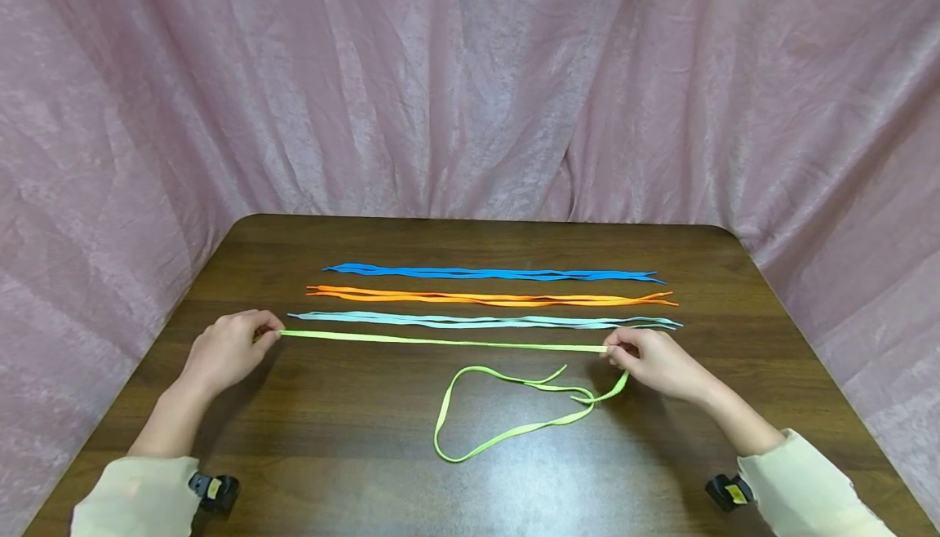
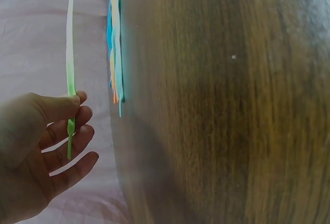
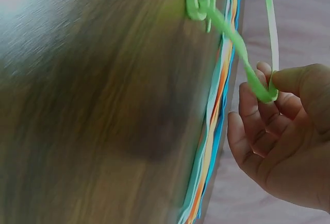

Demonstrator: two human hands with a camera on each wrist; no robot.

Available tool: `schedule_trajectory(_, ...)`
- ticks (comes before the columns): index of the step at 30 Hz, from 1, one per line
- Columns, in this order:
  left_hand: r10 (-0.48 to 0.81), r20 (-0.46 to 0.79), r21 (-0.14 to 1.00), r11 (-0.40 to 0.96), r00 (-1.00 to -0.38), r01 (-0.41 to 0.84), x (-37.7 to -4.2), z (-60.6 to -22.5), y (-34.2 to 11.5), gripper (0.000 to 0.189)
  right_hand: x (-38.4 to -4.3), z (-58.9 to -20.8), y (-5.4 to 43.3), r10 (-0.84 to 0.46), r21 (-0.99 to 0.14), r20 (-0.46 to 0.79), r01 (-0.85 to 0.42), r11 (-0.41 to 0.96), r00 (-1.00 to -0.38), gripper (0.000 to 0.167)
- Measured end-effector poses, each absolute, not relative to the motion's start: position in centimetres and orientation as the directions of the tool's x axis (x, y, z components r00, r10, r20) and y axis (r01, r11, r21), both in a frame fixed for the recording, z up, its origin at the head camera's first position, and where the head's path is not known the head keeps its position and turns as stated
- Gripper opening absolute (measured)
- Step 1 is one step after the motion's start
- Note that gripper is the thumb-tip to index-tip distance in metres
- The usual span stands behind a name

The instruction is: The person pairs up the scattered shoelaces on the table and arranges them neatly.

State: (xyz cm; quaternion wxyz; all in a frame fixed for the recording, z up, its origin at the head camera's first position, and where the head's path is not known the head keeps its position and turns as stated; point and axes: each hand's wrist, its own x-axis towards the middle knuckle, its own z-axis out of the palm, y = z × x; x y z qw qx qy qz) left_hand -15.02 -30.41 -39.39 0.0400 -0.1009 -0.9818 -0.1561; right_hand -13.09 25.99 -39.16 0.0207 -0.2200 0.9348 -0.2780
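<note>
A flat lime-green shoelace [image 1: 441, 343] is stretched nearly straight between both hands, just on the near side of the other laces. My left hand [image 1: 228, 353] pinches it close to one tip between thumb and forefinger; in the left wrist view the narrow tip [image 2: 69, 147] hangs below the pinch. My right hand [image 1: 657, 361] pinches the shoelace farther along. From there a green length [image 3: 234, 36] drops to the table. A loose green loop [image 1: 507, 437] lies in front; whether it belongs to the same lace, I cannot tell.
Three lace bundles lie side by side across the wooden table [image 1: 330, 431]: blue [image 1: 492, 273] farthest, then orange [image 1: 477, 299], then pale turquoise [image 1: 470, 321] nearest the stretched lace. A pink curtain [image 1: 470, 88] hangs behind the table and along its sides.
</note>
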Motion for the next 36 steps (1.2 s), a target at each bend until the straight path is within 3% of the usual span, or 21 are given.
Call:
schedule_trajectory(14,0.192,0.100,0.295,0.931,-0.976,0.213,-15.1,-39.7,-30.6,0.008,-12.7,-40.0,30.3,-0.315,-0.422,0.117,-0.334,0.843,-0.942,0.011)
schedule_trajectory(24,0.203,0.117,0.280,0.932,-0.972,0.228,-15.4,-40.5,-30.5,0.010,-13.0,-41.0,32.2,-0.333,-0.292,0.240,-0.395,0.871,-0.912,0.009)
schedule_trajectory(36,0.197,0.096,0.280,0.935,-0.976,0.216,-15.7,-41.0,-30.5,0.012,-13.3,-42.0,34.1,-0.335,-0.217,0.310,-0.410,0.886,-0.889,0.014)
